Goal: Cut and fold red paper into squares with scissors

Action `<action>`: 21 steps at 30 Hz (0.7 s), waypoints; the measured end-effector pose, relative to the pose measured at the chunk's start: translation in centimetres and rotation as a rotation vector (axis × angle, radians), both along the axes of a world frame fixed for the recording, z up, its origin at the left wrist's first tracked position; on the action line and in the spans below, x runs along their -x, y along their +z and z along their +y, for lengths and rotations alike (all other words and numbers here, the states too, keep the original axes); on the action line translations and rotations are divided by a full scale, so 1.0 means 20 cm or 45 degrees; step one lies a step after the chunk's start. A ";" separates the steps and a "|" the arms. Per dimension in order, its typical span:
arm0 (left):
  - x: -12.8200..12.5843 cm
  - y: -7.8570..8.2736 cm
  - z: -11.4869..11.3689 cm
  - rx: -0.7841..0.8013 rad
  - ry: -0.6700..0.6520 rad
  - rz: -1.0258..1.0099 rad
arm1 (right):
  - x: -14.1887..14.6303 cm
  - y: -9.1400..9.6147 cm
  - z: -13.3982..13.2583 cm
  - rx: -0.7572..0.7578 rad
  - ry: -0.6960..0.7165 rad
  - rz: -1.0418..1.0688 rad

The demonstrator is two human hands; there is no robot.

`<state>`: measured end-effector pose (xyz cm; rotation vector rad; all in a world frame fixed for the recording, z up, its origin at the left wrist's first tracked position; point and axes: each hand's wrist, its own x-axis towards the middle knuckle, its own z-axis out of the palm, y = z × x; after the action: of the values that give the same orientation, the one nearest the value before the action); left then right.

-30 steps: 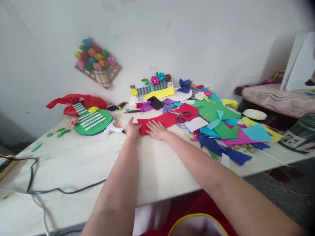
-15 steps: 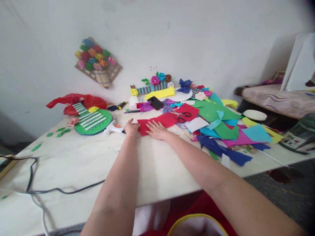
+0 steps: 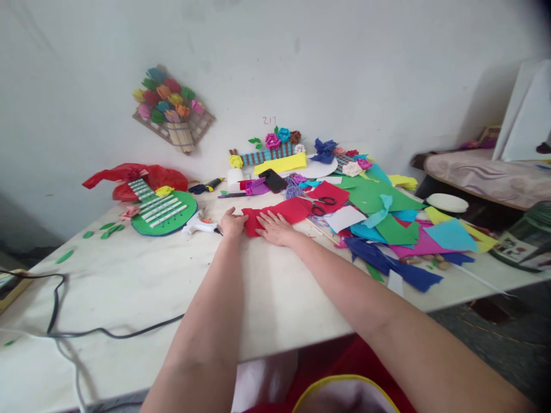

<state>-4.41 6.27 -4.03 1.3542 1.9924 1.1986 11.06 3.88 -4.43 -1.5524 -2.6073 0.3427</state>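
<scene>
Both my arms reach far across a pale table (image 3: 142, 275). My left hand (image 3: 232, 222) rests at the left edge of a red sheet of paper (image 3: 288, 211), fingers curled on its corner. My right hand (image 3: 275, 227) lies flat on the same red sheet, fingers spread and open. A white glue gun (image 3: 198, 225) lies just left of my left hand. Black-handled scissors (image 3: 322, 204) lie on red paper a little beyond my right hand.
A heap of coloured paper sheets (image 3: 387, 218) covers the table's right side. A green round craft piece (image 3: 163, 213) and a red bag (image 3: 138, 175) sit at the left. A black cable (image 3: 86, 330) runs along the near left. Paper flowers hang on the wall (image 3: 172, 112).
</scene>
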 end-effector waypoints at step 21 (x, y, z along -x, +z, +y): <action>-0.04 0.01 -0.04 -0.052 0.049 0.184 | 0.00 0.00 0.01 -0.021 0.006 0.002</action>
<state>-3.53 5.49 -3.88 1.4667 2.1128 1.1951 11.04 3.99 -4.53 -1.5403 -2.6064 0.3222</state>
